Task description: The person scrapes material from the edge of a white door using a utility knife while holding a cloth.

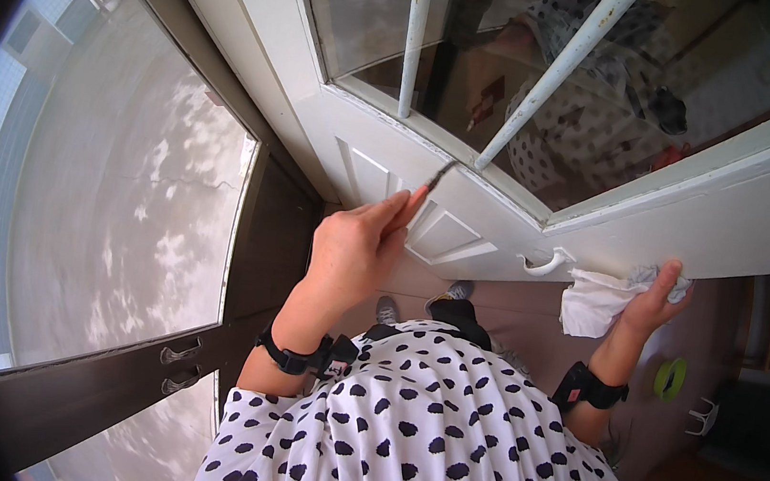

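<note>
the fingers of the left hand (353, 246) are pinched around a slim orange-handled tool (421, 197), probably a small brush, though its dark tip is too small here to be sure of bristles. that tip points up and away from the person, at the white ledge (499, 189) under the window, just left of the foot of the slanting bar (559, 74). the fingers of the right hand (648, 309) are closed on a bunched white cloth (592, 302), the thumb pressed over its greyish end, near the door's lower edge and to the right of the curved white handle (548, 261). the step in hand looks like clearing dirt from the seam where ledge and window frame meet; the next move would call for a light, steady grip, working the tip along the ledge and around the bar's foot, then the cloth brought across to wipe up what comes loose. beyond the hands, the dark glass pane (601, 123) mirrors the dotted garment (439, 430), and a grey shoe (387, 311) shows on the reddish-brown floor (530, 308) below.
</note>
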Demonstrator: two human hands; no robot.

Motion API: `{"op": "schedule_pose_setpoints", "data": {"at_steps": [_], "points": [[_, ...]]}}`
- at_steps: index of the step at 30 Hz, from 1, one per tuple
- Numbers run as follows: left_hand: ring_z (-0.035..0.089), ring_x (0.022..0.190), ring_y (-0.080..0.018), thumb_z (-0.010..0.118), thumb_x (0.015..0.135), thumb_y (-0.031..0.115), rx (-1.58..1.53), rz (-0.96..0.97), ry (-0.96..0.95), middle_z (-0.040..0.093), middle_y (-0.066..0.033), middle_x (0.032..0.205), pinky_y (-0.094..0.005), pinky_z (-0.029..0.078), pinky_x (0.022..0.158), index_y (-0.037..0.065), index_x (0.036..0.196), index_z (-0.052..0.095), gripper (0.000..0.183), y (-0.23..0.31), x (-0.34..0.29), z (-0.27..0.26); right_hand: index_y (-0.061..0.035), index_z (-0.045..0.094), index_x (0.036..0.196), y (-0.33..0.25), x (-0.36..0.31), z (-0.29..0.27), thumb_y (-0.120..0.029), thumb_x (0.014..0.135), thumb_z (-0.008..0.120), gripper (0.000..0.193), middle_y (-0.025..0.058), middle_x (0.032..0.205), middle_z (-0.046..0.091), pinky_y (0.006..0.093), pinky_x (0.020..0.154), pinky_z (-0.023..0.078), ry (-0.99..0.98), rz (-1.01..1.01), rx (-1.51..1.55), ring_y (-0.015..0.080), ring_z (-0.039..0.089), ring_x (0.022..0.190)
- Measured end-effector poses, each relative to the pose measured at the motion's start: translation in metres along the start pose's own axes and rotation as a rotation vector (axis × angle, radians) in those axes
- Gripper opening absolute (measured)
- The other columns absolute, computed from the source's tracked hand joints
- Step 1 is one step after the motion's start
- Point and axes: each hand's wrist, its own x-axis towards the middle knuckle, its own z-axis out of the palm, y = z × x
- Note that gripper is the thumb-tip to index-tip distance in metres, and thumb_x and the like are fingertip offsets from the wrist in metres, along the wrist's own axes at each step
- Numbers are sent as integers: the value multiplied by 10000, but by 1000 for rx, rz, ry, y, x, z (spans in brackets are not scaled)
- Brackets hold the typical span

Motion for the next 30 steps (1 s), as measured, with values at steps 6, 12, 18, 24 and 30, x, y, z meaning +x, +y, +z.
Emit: {"op": "schedule_pose_setpoints", "data": {"at_steps": [6,12,18,24,30], "points": [[512,535,-126,616,782,42,73,-160,146,542,-100,643,-242,450,560,45,1129,619,347,-23,3,-34,77,552,1062,-13,-6,9,-325,886,580,440,120,1004,591,313,800,445,32,14,-18,190,561,888],[513,527,-131,611,799,66,205,-210,338,546,-93,634,-245,444,548,57,1115,626,317,-53,4,-70,86,548,1059,-35,-18,18,-328,883,583,451,122,992,590,310,788,450,58,41,-28,188,561,877],[633,739,-317,596,772,115,401,-299,292,660,-118,827,-403,496,630,107,1131,602,359,-72,10,-94,100,484,1196,-44,-28,18,-309,893,584,519,160,1143,551,325,889,422,6,54,-19,217,541,1008],[632,715,-308,613,779,132,497,-260,307,652,-118,808,-374,500,623,142,1095,624,317,-75,12,-88,102,504,1153,-50,-28,28,-334,889,574,515,157,1097,569,325,859,435,23,12,-21,218,555,971],[635,711,-298,610,749,113,384,-175,223,656,-82,841,-386,513,613,131,1135,618,387,-59,-1,-79,102,490,1182,-42,-27,22,-333,890,580,532,161,1123,559,325,876,429,-5,23,7,220,549,996]]}}
